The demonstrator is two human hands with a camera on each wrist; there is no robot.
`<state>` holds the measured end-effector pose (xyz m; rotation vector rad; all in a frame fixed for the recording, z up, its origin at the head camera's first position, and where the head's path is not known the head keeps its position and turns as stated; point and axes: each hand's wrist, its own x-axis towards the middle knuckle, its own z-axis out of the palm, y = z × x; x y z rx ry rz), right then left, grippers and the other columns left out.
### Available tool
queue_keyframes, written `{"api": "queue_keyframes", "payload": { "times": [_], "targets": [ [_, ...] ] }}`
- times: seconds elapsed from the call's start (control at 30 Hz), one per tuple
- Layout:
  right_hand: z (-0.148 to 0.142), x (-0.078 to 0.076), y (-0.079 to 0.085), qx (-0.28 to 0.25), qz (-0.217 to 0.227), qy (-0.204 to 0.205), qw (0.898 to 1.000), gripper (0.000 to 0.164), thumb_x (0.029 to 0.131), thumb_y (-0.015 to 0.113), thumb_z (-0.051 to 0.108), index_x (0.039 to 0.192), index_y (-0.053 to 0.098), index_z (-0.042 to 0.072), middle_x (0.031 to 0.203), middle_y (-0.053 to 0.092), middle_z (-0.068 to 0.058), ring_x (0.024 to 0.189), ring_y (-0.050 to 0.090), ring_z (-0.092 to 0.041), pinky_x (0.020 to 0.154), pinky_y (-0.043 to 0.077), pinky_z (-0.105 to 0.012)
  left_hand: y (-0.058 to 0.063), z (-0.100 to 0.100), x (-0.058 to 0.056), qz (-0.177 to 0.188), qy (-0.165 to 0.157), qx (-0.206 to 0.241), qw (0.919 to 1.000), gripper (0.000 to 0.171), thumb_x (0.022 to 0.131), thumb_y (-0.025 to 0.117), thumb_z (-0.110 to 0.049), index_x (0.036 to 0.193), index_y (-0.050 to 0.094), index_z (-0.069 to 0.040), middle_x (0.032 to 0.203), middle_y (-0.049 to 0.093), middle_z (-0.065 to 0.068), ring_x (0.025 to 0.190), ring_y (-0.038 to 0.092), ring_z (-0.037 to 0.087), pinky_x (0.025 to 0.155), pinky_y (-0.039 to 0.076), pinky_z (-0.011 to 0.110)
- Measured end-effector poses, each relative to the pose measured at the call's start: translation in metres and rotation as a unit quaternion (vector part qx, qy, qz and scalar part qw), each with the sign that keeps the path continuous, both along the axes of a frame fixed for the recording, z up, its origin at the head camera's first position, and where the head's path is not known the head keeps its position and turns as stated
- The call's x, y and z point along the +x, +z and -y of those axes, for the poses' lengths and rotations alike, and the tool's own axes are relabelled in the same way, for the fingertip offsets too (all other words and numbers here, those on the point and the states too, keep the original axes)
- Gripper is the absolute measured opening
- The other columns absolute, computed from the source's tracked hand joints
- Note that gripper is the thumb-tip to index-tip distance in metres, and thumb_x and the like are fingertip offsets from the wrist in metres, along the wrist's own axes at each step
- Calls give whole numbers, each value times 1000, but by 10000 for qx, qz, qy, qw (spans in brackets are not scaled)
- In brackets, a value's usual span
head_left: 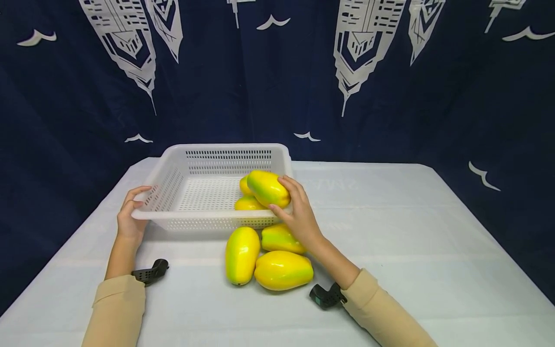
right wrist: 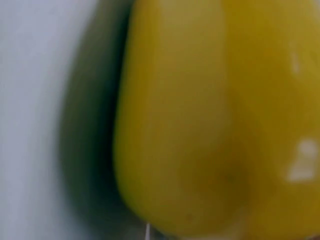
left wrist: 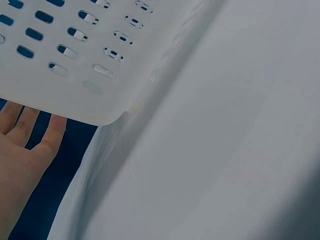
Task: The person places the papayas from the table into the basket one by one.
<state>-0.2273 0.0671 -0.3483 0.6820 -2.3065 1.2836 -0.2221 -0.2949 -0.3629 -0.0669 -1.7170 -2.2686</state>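
My left hand (head_left: 131, 217) grips the left front corner of a white perforated plastic basket (head_left: 208, 215); in the left wrist view its fingers (left wrist: 50, 137) reach under the basket rim (left wrist: 75, 112). At the basket's right end my right hand (head_left: 301, 217) holds a yellow-green papaya (head_left: 268, 189) between thumb and fingers. Under it, two other papayas (head_left: 249, 203) lie inside the basket, partly hidden. Three more sit on the table in front: an upright-lying one (head_left: 242, 255), one partly behind my wrist (head_left: 282, 238), and one crosswise (head_left: 284, 271). A blurred papaya (right wrist: 200, 125) fills the right wrist view.
A white cloth covers the table (head_left: 399, 231), which extends to the right of the basket. Behind it hangs a dark blue curtain (head_left: 277, 96) with white prints. Black wrist devices (head_left: 151, 272) are on both forearms.
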Motion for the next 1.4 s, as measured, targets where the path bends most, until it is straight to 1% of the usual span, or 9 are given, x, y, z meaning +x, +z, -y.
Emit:
{"api": "queue_keyframes", "payload": {
  "times": [0.17, 0.23, 0.53, 0.93, 1.2, 1.4],
  "targets": [
    [-1, 2, 0, 3, -15, -32, 10000, 55, 84, 63, 17, 133, 39, 11, 141, 34, -12, 130, 34, -26, 105, 29, -43, -1, 0, -1, -80, -64, 87, 9999, 38, 83, 29, -10, 106, 57, -23, 122, 44, -9, 114, 37, 9, 91, 24, 29],
    [-1, 2, -1, 21, -1, -63, 10000, 53, 84, 63, 17, 132, 40, 11, 140, 35, -11, 130, 34, -25, 105, 29, -42, -1, 0, -1, -77, -33, 71, 9999, 38, 83, 29, -10, 106, 57, -24, 122, 45, -10, 114, 38, 9, 91, 24, 29],
    [-3, 4, -2, 12, 127, -136, 9998, 49, 85, 61, 19, 130, 43, 11, 138, 37, -8, 130, 33, -23, 105, 29, -42, 1, -1, 0, 16, 45, -45, 10000, 40, 83, 28, -10, 110, 55, -22, 124, 42, -10, 115, 36, 9, 92, 23, 30],
    [-4, 2, -4, 10, 165, -180, 9997, 45, 85, 62, 20, 126, 46, 10, 134, 41, -7, 127, 38, -23, 105, 31, -40, 1, -1, 0, 167, 73, -192, 9996, 43, 83, 25, -10, 114, 52, -22, 127, 40, -11, 117, 35, 8, 95, 22, 32],
    [-7, 4, 2, 210, 309, -217, 9991, 44, 85, 62, 23, 125, 48, 9, 131, 44, -9, 124, 41, -25, 103, 33, -41, 1, -1, 0, 137, 62, -105, 9998, 41, 84, 26, -10, 112, 54, -22, 125, 41, -11, 115, 36, 8, 93, 22, 31],
    [-10, 4, 7, 552, 383, -311, 9973, 40, 85, 62, 24, 120, 51, 9, 126, 48, -8, 119, 46, -23, 100, 36, -39, 1, 0, 0, -11, -15, -1, 10000, 41, 83, 27, -9, 109, 56, -22, 124, 42, -10, 115, 36, 9, 92, 24, 29]
  ]
}}
